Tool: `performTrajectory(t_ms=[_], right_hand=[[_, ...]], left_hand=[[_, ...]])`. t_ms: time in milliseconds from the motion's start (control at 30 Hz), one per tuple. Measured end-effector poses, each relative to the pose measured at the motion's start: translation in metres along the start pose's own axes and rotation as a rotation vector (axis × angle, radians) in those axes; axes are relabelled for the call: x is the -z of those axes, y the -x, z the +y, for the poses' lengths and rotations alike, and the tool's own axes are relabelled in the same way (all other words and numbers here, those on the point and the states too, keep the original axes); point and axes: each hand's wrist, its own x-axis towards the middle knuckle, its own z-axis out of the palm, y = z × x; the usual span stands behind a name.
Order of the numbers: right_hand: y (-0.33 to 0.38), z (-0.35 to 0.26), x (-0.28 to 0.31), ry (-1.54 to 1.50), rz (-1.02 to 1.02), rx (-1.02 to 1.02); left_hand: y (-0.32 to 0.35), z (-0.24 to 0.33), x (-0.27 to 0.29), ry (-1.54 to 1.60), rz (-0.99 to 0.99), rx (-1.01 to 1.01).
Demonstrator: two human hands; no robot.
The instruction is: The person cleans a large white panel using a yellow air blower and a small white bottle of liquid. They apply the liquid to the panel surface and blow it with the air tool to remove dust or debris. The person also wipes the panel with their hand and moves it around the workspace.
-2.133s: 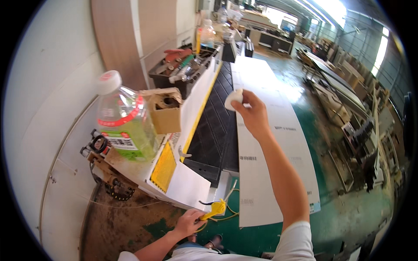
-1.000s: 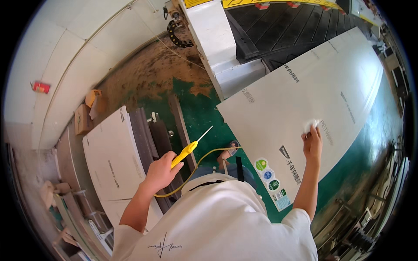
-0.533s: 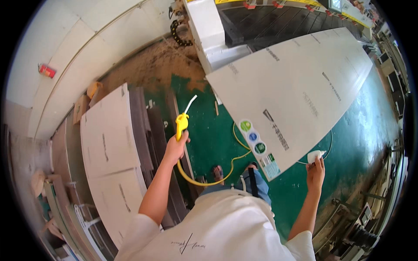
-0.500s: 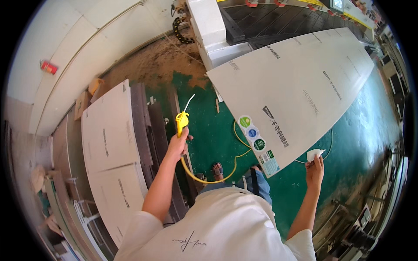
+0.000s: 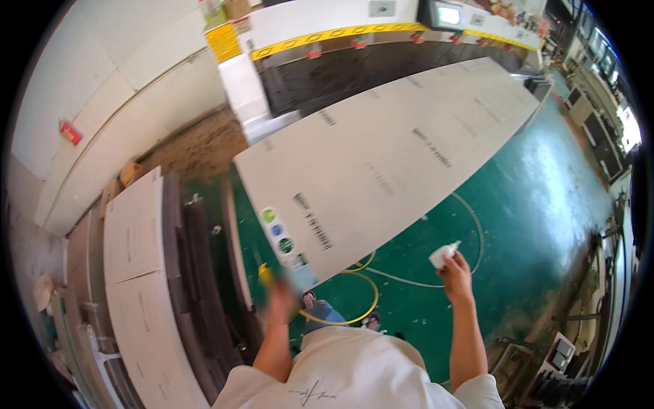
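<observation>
My left hand [image 5: 280, 303], smeared by motion, is closed round a yellow air blow gun [image 5: 264, 274] near the close corner of a large pale panel [image 5: 381, 163]. A yellow hose [image 5: 376, 300] loops from that side past my legs. In my right hand [image 5: 455, 274] is a small white squeeze bottle [image 5: 443, 255] with a pointed nozzle, held out over the green floor to the right of the panel. The panel carries printed marks and round green and blue stickers along its near left edge. Neither hand clearly touches it.
Stacked pale boards [image 5: 133, 238] and dark strips [image 5: 204, 286] stand at my left. Beyond the panel is a machine with a dark bed [image 5: 327, 75] and a yellow striped beam [image 5: 340, 33]. A grey hose [image 5: 480, 232] curves across the floor. A fire extinguisher [image 5: 69, 132] hangs on the wall.
My view has turned, and the panel now lies further left in it. My left hand with the blow gun has come lower and closer to the panel's corner. The bottle stays in my right hand.
</observation>
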Motion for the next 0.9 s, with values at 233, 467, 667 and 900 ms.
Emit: performTrajectory(t_ms=[233, 467, 667, 900], right_hand=[[-0.128, -0.069, 0.009, 0.13, -0.235, 0.061], [-0.289, -0.19, 0.01, 0.363, -0.142, 0.281], [-0.497, -0.394, -0.075, 0.475, -0.174, 0.736], [-0.753, -0.573, -0.289, 0.66, -0.229, 1.21]], left_hand=[[0.046, -0.05, -0.033, -1.238, 0.637, -0.694], [0.062, -0.16, -0.133, -1.355, 1.016, -0.962], [0.03, -0.275, -0.246, -1.666, 1.101, -0.877], [-0.023, -0.414, -0.261, -2.132, 1.181, -0.541]])
